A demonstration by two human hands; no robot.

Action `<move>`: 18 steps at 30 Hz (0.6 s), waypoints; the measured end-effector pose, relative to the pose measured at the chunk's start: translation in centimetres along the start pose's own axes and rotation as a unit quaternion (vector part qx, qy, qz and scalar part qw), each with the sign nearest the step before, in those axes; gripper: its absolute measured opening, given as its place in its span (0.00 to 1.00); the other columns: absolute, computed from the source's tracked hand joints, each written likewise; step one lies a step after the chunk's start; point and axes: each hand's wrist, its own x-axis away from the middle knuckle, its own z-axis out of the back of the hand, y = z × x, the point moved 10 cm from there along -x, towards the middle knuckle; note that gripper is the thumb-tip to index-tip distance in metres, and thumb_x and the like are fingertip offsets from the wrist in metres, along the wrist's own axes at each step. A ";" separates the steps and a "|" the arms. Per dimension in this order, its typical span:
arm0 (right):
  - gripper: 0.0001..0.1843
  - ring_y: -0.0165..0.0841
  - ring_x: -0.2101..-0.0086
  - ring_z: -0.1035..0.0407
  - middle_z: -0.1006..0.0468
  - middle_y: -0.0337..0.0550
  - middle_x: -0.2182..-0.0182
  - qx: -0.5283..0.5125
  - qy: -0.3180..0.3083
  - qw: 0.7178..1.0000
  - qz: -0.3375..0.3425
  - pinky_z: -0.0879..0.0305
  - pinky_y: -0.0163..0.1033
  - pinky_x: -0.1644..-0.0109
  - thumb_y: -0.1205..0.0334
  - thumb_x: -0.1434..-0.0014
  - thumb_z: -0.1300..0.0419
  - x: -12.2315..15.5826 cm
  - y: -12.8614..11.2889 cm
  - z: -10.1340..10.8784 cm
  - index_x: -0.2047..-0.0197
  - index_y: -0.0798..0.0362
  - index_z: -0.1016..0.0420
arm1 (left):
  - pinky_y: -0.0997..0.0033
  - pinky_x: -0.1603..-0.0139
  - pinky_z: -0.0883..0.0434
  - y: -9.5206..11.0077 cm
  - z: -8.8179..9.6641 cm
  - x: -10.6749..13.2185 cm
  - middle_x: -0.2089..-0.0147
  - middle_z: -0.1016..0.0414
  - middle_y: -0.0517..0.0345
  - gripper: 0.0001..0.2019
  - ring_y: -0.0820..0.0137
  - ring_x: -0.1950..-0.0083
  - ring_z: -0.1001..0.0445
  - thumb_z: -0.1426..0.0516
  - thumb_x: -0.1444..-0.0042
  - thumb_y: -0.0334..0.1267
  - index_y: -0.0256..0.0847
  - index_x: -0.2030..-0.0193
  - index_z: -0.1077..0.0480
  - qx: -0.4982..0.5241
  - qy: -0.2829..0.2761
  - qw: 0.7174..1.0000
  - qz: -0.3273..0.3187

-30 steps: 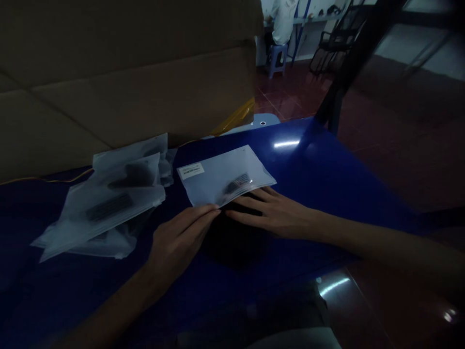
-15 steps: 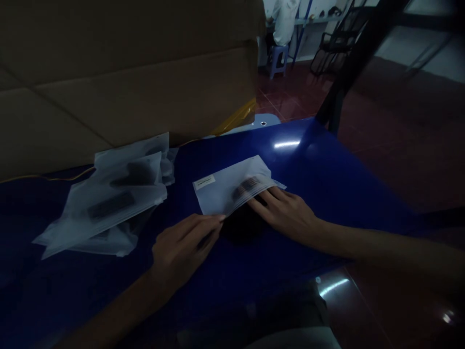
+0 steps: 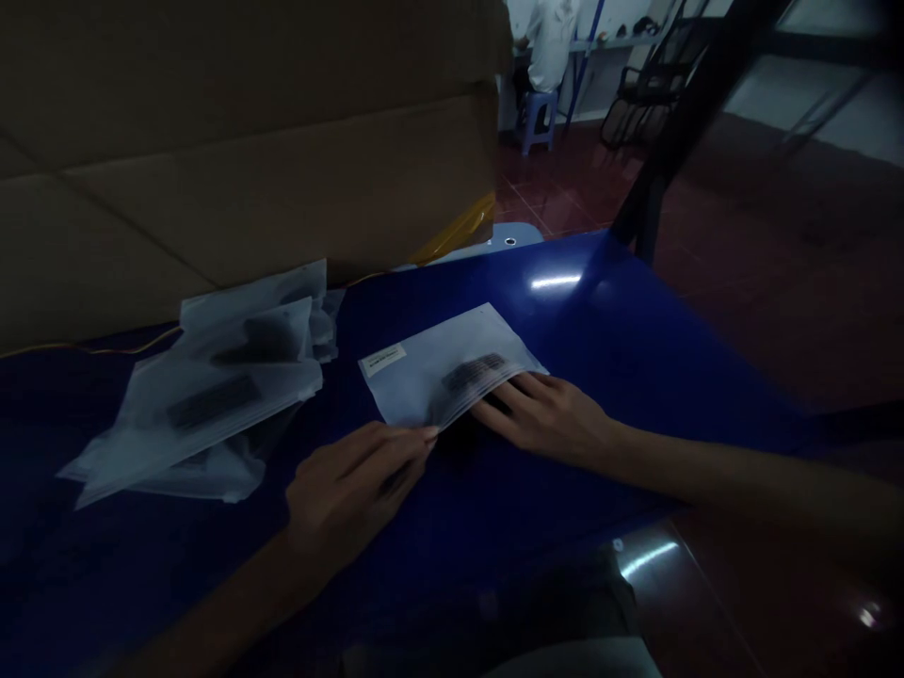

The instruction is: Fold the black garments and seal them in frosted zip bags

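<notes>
A frosted plastic bag with a small white label and a dark item inside lies on the blue table. My left hand pinches the bag's near edge with thumb and fingers. My right hand has its fingertips tucked into or under the bag's open right end, beside a dark thing that I cannot make out. The light is dim.
A pile of several similar filled bags lies to the left. A large cardboard box stands at the back, with a yellow strip at its corner. Far off, a person sits on a blue stool; the table's edge and a dark post are at right.
The bag slid away and to the right half a second ago, then came back slightly left. My right fingers have gone from lying flat beside it to reaching into its open end.
</notes>
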 end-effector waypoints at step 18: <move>0.26 0.47 0.42 0.29 0.24 0.59 0.40 -0.267 -0.136 0.954 -0.005 0.25 0.53 0.46 0.69 0.29 0.46 0.6 0.3 -4.0 0.30 0.56 0.36 | 0.77 0.59 0.16 0.7 0.6 -0.4 0.56 0.14 0.63 0.12 0.72 0.59 0.14 0.45 0.29 0.27 0.45 0.48 0.23 0.009 -0.012 1.000 -0.026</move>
